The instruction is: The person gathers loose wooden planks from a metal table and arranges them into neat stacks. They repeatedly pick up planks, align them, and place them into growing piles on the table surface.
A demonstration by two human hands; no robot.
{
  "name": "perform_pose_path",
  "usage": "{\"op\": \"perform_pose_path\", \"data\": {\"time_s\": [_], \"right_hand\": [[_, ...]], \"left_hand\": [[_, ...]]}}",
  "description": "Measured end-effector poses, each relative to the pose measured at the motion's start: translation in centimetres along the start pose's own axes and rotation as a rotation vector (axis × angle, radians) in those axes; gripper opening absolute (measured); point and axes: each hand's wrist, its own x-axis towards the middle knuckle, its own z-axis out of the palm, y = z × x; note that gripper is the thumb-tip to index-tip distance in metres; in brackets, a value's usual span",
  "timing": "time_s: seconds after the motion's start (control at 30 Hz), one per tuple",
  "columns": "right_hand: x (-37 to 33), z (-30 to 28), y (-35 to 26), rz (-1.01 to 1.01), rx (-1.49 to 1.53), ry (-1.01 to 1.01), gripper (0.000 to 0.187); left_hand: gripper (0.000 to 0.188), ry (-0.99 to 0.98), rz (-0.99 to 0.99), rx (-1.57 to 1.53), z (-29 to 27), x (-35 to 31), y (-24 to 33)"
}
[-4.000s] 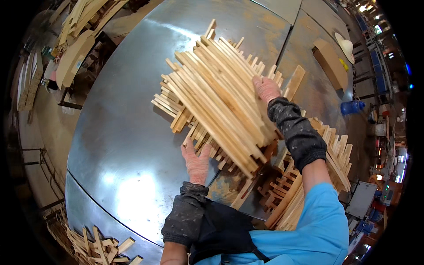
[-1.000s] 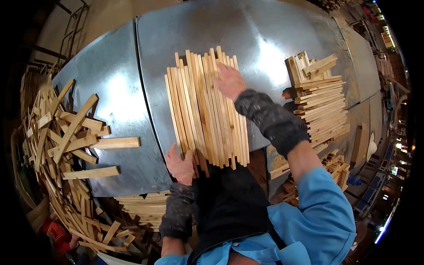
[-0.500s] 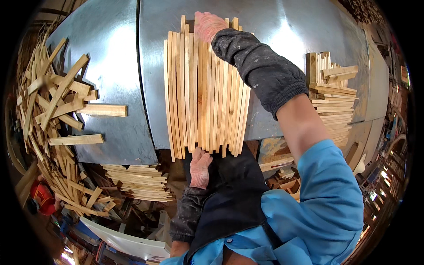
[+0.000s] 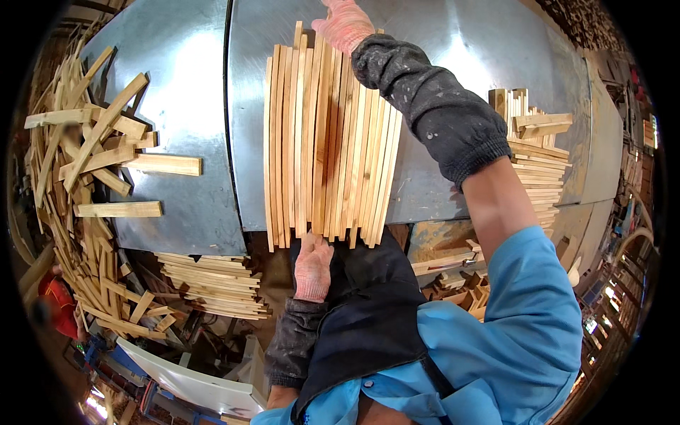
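A row of long, narrow wooden strips [image 4: 287, 142] lies side by side on the grey metal tabletop [image 4: 432, 170] before me, their ends uneven. One strip near the middle sits slightly raised, with a darker gap to its right. My left hand [image 4: 312, 269], in a pinkish work glove, is at the near ends, fingers stretched up against them; it grips nothing that I can see. At the far ends is my right hand [image 4: 343, 27], gloved the same way, thumb apart from the fingers. Its fingertips are partly cut off by the picture's upper edge. Dark sleeve covers wrap both forearms.
A loose heap of wooden pieces [image 4: 106, 152] spreads along the left side. Stacked strips [image 4: 212, 285] stand below the table's left front edge. Another stack [image 4: 535, 166] is on the right. A person in red [image 4: 60, 303] shows at the far left edge.
My right hand has moved farther away, slightly right, from atop the strips' far ends, its thumb now apart from the fingers. A middle strip has shifted. My left hand stays at the near ends.
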Motion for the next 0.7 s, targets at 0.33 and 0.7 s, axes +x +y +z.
{"op": "perform_pose_path", "data": {"time_s": [0.33,0.7], "right_hand": [[-1.9,-4.5,-0.4,0.208,0.115,0.144,0.065],[-16.7,-8.4,2.9,0.596,0.444,0.105,0.083]], "left_hand": [[0.054,0.376,0.401,0.877,2.9,0.7,1.6],[0.048,-0.112,0.848,1.639,8.8,-0.2,2.2]]}}
